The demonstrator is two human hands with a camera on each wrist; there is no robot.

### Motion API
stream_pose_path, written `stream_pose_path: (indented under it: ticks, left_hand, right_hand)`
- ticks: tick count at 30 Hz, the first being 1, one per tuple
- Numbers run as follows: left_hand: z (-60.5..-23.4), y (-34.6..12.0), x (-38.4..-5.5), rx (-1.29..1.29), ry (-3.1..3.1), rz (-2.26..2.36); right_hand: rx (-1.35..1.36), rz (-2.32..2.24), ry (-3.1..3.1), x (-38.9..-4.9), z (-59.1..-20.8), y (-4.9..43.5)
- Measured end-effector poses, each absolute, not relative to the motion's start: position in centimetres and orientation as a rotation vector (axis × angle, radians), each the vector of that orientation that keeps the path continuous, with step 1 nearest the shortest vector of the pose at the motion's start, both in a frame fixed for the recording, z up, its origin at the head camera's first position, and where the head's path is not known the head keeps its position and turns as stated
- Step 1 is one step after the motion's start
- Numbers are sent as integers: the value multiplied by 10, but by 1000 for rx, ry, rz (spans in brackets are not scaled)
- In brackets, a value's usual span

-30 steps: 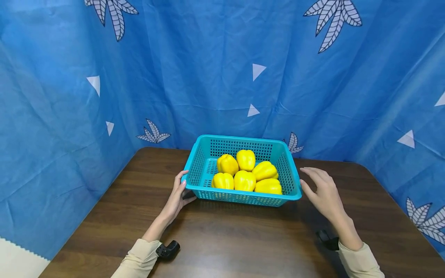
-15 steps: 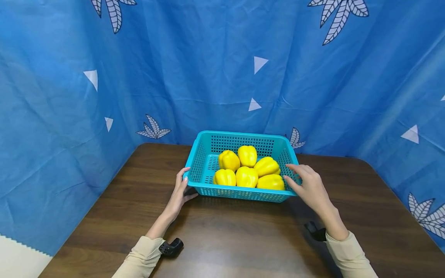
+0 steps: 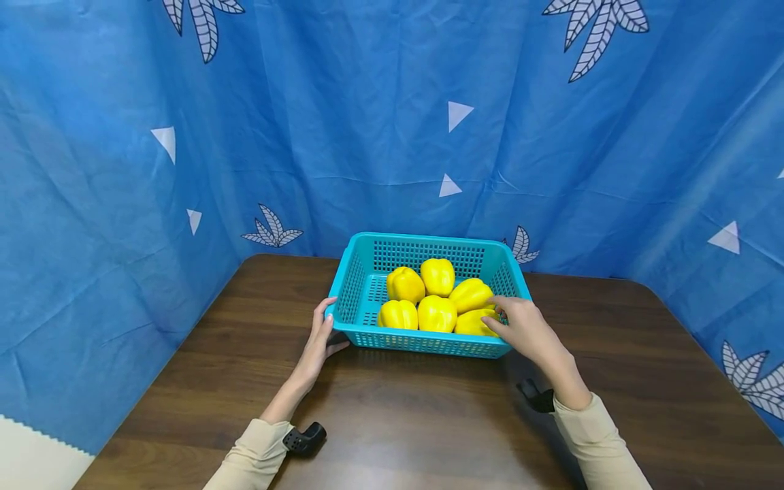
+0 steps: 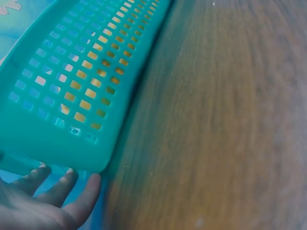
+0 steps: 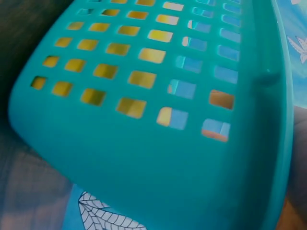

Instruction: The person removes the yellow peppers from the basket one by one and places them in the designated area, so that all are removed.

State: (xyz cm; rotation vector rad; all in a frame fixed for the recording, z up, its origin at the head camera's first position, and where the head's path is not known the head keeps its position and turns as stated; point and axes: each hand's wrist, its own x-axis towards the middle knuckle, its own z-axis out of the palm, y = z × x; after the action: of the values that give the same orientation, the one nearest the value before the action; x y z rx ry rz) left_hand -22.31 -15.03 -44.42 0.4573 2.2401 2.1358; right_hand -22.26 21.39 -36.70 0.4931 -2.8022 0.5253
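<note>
Several yellow bell peppers [image 3: 437, 314] lie in a turquoise plastic basket [image 3: 404, 342] with a perforated wall. At its front left corner my left hand [image 3: 314, 346] holds the rim. In the left wrist view, fingers [image 4: 86, 199] press against the end wall from outside. My right hand [image 3: 525, 329] reaches over the right rim, its thumb and fingers spread at the front right bell pepper [image 3: 471, 322]. Whether they touch it cannot be told. In the right wrist view the basket wall [image 5: 120, 158] hides most of that hand; only a blurred part shows beyond the rim.
The basket stands on a dark brown wooden table [image 3: 422, 415], near its back edge. A blue curtain [image 3: 367, 122] with white leaves and triangles hangs behind and at both sides. A black camera is worn on each wrist.
My right hand has moved left from beside the basket, over its right rim, to the front right bell pepper. My left hand stays at the left corner, and the peppers lie as before.
</note>
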Motion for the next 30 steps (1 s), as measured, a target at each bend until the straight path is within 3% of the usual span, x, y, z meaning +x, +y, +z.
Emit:
stream_pose_path:
  ticks: [15,30]
  left_hand:
    - [-440,-150,-225,427,2275,2110]
    - [-440,-149,-225,400,2261,2121]
  right_hand:
    - [546,392,-3041,-235,-349,204]
    - [418,212,-3163,-248,-354,189]
